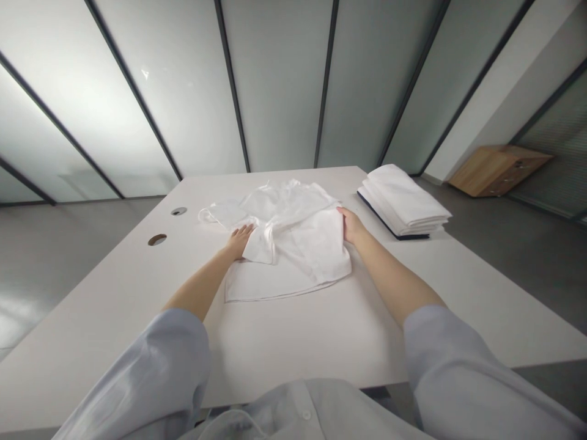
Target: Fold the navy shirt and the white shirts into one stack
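Observation:
A white shirt (293,238) lies partly folded in the middle of the white table (321,342). My left hand (239,240) rests flat on the shirt's left side, fingers stretched out. At the shirt's right edge, my right hand (351,225) has its fingers curled round the fabric. Both forearms are bare below pale blue sleeves.
A stack of folded white garments (403,200) with a dark bottom edge sits at the table's far right. Two round cable holes (157,239) are at the far left. A wooden cabinet (498,168) stands on the floor to the right. Frosted glass panels form the wall behind.

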The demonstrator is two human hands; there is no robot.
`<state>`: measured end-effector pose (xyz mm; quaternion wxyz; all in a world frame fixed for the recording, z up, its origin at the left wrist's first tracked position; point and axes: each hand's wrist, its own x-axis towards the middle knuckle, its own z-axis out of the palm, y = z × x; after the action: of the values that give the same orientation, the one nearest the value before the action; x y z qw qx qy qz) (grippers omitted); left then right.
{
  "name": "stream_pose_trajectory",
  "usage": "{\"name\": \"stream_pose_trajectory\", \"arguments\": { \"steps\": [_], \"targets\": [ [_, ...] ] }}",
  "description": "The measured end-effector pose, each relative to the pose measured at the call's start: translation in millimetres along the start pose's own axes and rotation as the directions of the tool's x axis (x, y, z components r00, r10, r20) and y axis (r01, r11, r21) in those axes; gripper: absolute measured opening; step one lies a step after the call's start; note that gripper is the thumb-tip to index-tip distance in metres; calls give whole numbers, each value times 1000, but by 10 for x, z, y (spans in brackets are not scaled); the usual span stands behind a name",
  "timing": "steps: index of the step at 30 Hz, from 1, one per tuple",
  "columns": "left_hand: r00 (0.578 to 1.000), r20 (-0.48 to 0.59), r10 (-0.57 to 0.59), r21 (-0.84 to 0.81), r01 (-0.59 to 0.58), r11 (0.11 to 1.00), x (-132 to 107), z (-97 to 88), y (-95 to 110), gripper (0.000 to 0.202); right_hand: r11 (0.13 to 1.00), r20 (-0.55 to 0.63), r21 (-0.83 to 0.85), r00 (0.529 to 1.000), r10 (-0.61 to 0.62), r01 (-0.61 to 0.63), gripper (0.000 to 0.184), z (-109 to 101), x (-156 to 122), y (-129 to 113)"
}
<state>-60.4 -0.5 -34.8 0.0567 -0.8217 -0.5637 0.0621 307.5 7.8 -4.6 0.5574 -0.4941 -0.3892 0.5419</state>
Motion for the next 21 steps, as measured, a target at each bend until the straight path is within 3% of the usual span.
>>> {"name": "stream_pose_trajectory", "arguments": {
  "steps": [4, 8, 14, 18, 21],
  "targets": [
    [1000, 10, 0, 5, 0, 1000, 9, -1, 1, 65, 974, 140, 228, 990, -17, -16, 19, -119, -74, -137],
    [1000, 16, -3, 10, 3, 1000, 5, -20, 9, 59, 955, 128, 294, 990, -64, 24, 14, -201, -111, -207],
    [1000, 4, 5, -1, -5, 1000, 18, 5, -4, 61, 992, 187, 34, 974, -128, 124, 30, -45, -192, 0],
    [1000, 17, -15, -7, 16, 1000, 13, -16, 14, 59, 985, 74, -160, 996, -55, 66, 27, 123, -190, 128],
    [999, 27, -24, -11, 24, 1000, -2, -50, 38, 57, 975, 33, -216, 999, -37, 44, 25, 238, -167, 145]
  ]
}}
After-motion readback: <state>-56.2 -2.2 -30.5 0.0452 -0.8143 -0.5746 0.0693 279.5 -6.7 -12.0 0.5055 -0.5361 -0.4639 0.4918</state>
